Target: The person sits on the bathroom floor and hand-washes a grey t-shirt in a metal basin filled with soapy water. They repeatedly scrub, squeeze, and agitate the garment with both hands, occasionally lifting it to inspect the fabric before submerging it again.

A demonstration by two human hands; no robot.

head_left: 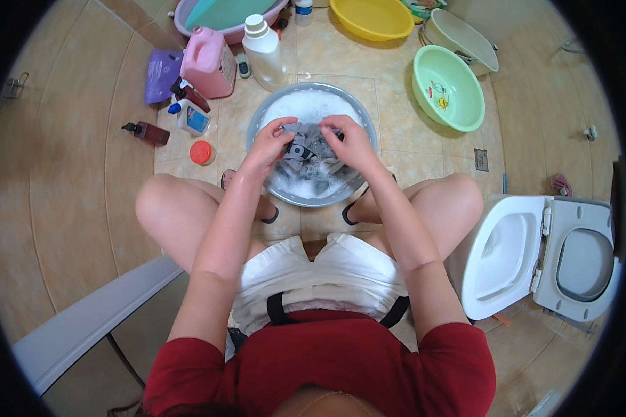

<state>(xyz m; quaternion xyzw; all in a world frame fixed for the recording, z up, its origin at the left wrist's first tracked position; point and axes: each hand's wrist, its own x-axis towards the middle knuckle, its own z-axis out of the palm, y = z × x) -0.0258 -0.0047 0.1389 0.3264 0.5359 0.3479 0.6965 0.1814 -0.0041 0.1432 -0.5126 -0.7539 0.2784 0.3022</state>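
Note:
Between my knees stands a round grey basin [256, 119] filled with white suds [313, 103]. A wet, crumpled grey garment [311, 142] with a dark patterned patch is bunched up at its middle, its lower part down in the foamy water. My left hand [271, 142] grips the garment's left side, fingers curled and thumb pressed in. On the right side my right hand [348, 142] pinches the cloth between thumb and fingers. Both hands are over the basin, a short way apart. Part of the garment is hidden under the foam.
Left of the basin stand a white bottle [263, 55], a pink jug [209, 62], a purple pouch [163, 75], a glue-shaped white bottle [190, 117] and a red-lidded jar [202, 152]. Yellow [372, 17] and green basins [448, 89] lie beyond; a toilet [504, 254] is at right.

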